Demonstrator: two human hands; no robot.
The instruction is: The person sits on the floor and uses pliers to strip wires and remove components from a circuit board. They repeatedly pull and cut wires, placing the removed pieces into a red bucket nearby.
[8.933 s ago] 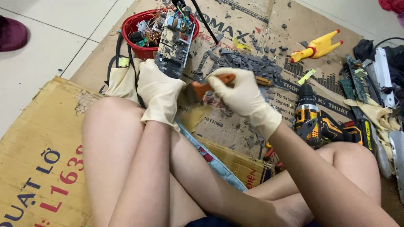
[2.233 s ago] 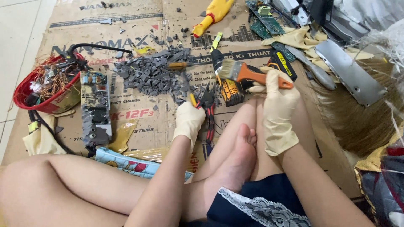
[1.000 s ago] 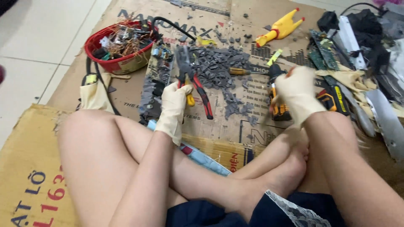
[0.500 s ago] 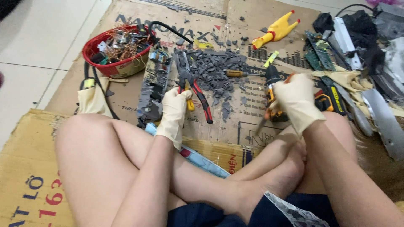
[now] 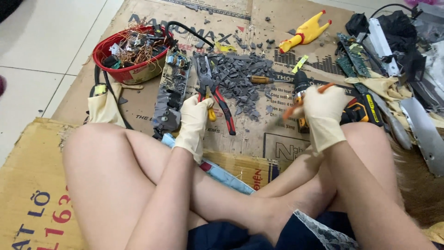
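Left hand (image 5: 194,115): gloved in cream rubber, fingers curled down over the handles of the pliers, closed around them near the middle of the cardboard.
Pliers (image 5: 216,95): red and black handles, dark jaws pointing far, lying on the cardboard just right of the circuit board; near ends of the handles under the left hand.
Right hand (image 5: 323,109): gloved too, closed in a fist around a thin orange-handled tool, raised a little above the cardboard, right of centre.
Orange-handled tool (image 5: 296,105): blurred; orange part sticking out on both sides of the fist, tip pointing left and near. Exact kind of tool: cannot tell.
Circuit board (image 5: 170,90): long, narrow, grey with small parts on it, lying near-to-far just left of the pliers.
Grey fragments (image 5: 243,76): pile of broken dark grey pieces, spread far and right of the pliers.
Screwdriver (image 5: 261,79): short, amber handle, at the right edge of the grey pile.
Cordless drill (image 5: 356,109): black with yellow, lying just behind the right hand, partly hidden by it.
Red basket (image 5: 104,58): far left, full of copper wire and small parts.
Black cable (image 5: 189,30): curving from the basket toward the far middle.
Yellow rubber chicken (image 5: 305,32): far right of centre, lying on the cardboard.
Cardboard (image 5: 138,104): flattened brown sheets, under everything.
Bare legs (image 5: 111,171): crossed, near, both arms reaching over them.
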